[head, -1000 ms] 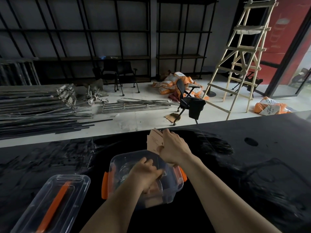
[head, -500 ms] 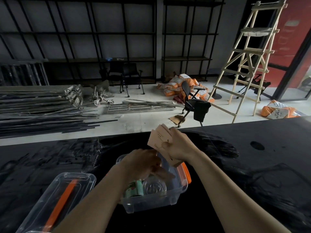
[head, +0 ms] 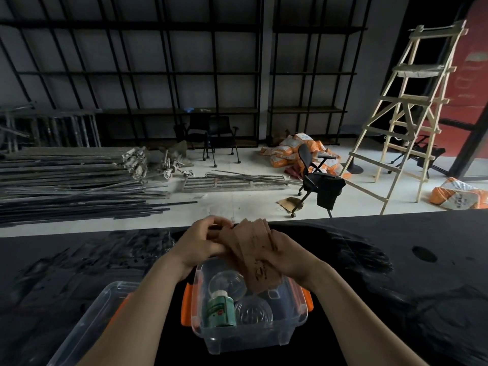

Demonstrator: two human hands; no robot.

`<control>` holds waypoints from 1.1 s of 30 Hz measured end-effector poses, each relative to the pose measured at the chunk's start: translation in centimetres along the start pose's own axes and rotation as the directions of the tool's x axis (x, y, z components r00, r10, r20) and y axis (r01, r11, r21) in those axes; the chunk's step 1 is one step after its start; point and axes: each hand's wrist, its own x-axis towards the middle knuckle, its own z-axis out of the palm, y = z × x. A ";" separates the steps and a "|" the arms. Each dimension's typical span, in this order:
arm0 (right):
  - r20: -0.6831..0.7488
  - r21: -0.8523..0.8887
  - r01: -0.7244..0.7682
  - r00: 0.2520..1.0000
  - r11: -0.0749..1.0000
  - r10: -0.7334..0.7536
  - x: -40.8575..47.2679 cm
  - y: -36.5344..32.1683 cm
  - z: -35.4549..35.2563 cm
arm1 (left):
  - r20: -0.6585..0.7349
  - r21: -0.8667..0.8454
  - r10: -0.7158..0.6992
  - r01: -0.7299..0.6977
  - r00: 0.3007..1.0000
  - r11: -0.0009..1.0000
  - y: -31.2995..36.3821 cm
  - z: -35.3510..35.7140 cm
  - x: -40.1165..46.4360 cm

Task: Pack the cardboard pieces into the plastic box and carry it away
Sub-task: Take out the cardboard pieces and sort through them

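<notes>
Below both hands, a clear plastic box (head: 245,336) with orange latches sits open on the black table (head: 396,273), its lid (head: 87,323) beside the left forearm. The left hand (head: 203,243) and right hand (head: 290,256) together grip a fanned stack of cardboard pieces (head: 253,252) over the box's far edge. Inside, nearer than the hands, lie a green-labelled bottle (head: 220,310) and clear round containers (head: 253,311).

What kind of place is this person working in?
Probably a workshop or storeroom under fit-out, not a home: a wooden ladder stands at right, metal rods lie piled on the floor, and orange sacks are heaped before bare black shelving.
</notes>
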 end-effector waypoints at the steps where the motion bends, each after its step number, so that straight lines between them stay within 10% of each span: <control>1: 0.006 0.026 -0.001 1.000 1.000 0.001 -0.1 0.0 0.0 | -0.045 -0.151 -0.018 0.011 0.999 0.988 -0.1 0.0 -0.1; 6: -0.072 0.213 -0.027 0.997 0.977 0.043 0.5 0.7 0.5 | -0.275 -0.586 -0.148 -0.043 0.950 0.809 -0.8 2.6 -0.7; 21: -0.102 0.440 -0.052 0.989 0.896 0.108 0.5 2.7 3.4 | -0.305 -0.419 -0.068 -0.070 0.950 0.905 -0.2 8.0 -1.8; 28: -0.185 0.628 0.019 0.975 0.778 0.125 0.1 1.9 4.8 | -0.216 -0.743 -0.219 -0.015 0.952 0.669 0.8 8.2 -2.8; 33: -0.305 0.349 0.142 0.952 0.926 -0.031 0.1 2.2 2.9 | -0.407 -0.387 -0.048 -0.125 0.912 0.913 0.7 5.3 -2.5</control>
